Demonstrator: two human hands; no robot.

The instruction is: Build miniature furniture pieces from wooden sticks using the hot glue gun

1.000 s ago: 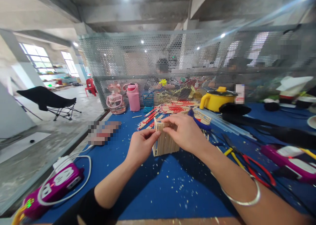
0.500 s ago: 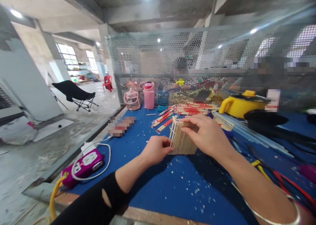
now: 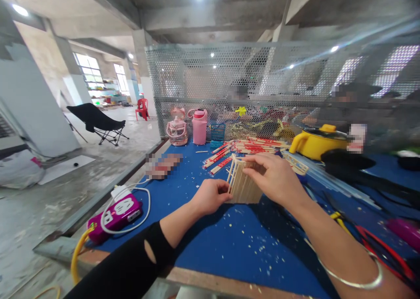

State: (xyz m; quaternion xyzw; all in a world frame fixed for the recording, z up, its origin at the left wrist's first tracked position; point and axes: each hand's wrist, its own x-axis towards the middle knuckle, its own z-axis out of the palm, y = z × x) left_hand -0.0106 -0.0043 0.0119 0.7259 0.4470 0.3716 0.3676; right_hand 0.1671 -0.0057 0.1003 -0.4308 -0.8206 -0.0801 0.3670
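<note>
A small box-like structure of pale wooden sticks (image 3: 244, 187) stands upright on the blue tabletop (image 3: 210, 242). With thumb and fingers closed, my left hand (image 3: 211, 196) pinches its lower left edge. My right hand (image 3: 274, 174) grips the top edge from the right, fingers over the rim and thumb on the near face. The far side of the structure is hidden. Just behind it lie chopsticks in red-printed wrappers (image 3: 257, 145). To the right, partly behind my right hand, is another small stick frame (image 3: 295, 164).
Pink bottles (image 3: 199, 130) and a blue basket (image 3: 217, 134) stand by a perforated metal screen (image 3: 190, 80). A yellow pot (image 3: 318, 143), clear glue sticks (image 3: 348, 183) and red-handled pliers (image 3: 387, 251) are at right. A purple power strip (image 3: 114, 218) with cables lies left. People sit beyond the screen.
The camera view has shifted slightly. Both hands keep their hold on the stick structure, which looks almost unmoved on the table.
</note>
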